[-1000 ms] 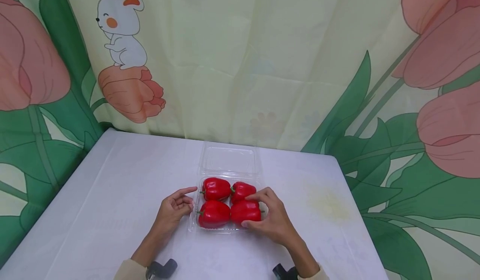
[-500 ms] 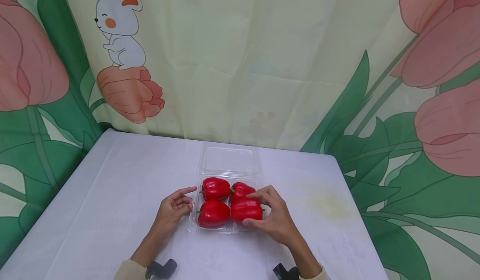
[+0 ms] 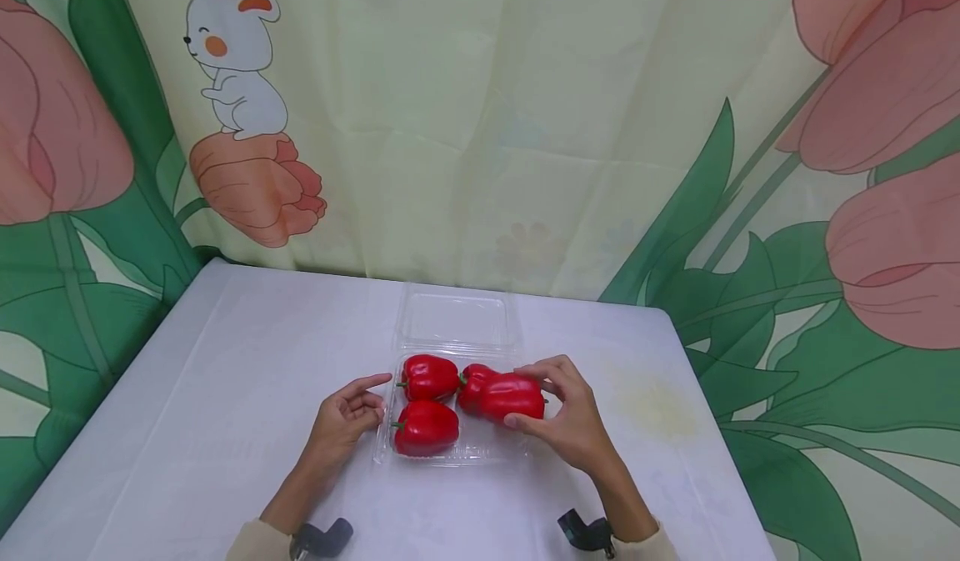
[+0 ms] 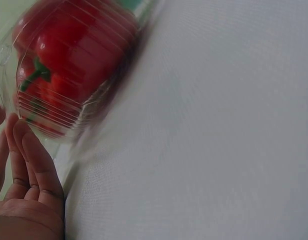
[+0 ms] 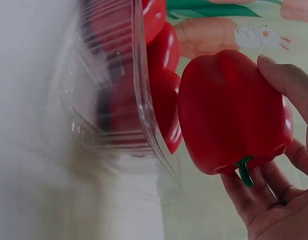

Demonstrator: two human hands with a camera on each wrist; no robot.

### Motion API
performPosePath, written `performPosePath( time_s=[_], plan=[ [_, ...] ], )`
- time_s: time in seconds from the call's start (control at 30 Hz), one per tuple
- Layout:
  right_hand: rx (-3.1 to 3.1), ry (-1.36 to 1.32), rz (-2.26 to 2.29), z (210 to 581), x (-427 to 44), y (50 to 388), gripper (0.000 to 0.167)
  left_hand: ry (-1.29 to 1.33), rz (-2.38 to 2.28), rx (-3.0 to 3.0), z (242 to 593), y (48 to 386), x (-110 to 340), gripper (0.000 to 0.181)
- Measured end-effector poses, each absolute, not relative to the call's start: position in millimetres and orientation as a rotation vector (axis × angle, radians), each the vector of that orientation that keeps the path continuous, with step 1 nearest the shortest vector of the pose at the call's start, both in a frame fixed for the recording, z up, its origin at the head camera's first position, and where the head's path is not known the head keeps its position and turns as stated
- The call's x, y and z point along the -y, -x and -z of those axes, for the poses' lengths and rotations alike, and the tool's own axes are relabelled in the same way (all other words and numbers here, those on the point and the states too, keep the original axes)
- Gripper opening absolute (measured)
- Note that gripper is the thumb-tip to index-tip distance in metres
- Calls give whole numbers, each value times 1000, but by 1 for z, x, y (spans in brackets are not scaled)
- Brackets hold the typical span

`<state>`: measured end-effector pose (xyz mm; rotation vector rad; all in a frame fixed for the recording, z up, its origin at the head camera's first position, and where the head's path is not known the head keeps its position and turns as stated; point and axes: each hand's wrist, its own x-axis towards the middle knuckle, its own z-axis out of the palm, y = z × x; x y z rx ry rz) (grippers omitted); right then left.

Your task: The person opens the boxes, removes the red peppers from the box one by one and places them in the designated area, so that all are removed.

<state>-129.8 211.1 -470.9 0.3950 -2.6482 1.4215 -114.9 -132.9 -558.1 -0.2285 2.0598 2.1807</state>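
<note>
Grasping a glossy red bell pepper (image 3: pixel 513 397), the right hand (image 3: pixel 573 423) had raised it from the near-right corner of a clear plastic clamshell box (image 3: pixel 483 444) to above its right side. The left hand (image 3: pixel 343 423) stayed at the box's left edge, fingers relaxed.

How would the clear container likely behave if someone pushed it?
The clear container probably flexes: its ridged walls look thin. It would likely slide rather than tip, sitting low and broad on the white tabletop, with three red peppers perhaps steadying it.
</note>
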Motion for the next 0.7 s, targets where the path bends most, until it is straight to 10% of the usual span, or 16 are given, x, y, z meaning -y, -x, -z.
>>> performPosePath(
  time_s=[0.7],
  plan=[
    [2610, -282, -1380, 468, -247, 149, 71, 240, -2178, -2067, 563, 118, 133, 49]
  ],
)
